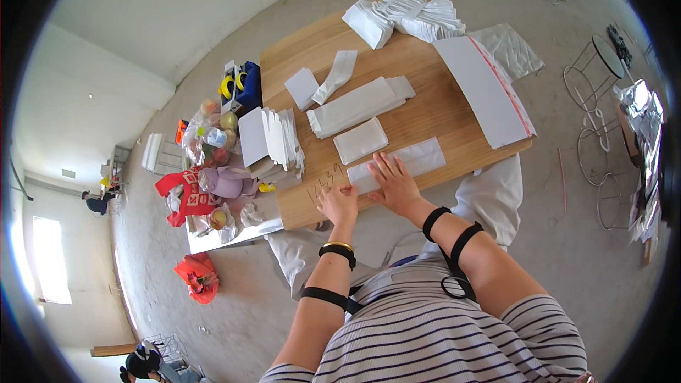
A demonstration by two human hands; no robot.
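A long white folded paper strip lies along the near edge of the wooden table. My right hand rests flat on it with the fingers spread. At its left end is my left hand, with curled fingers close to the paper's corner; whether they pinch anything is hidden. Just beyond the strip sits a smaller folded white paper piece. Farther back lie a long flat stack of white paper, a small white stack and a loose white strip.
Bundled white paper stands at the far edge. A white sheet with a red edge covers the table's right side. On the left are upright paper stacks, a blue box with yellow rolls, a purple plush toy and a red bag.
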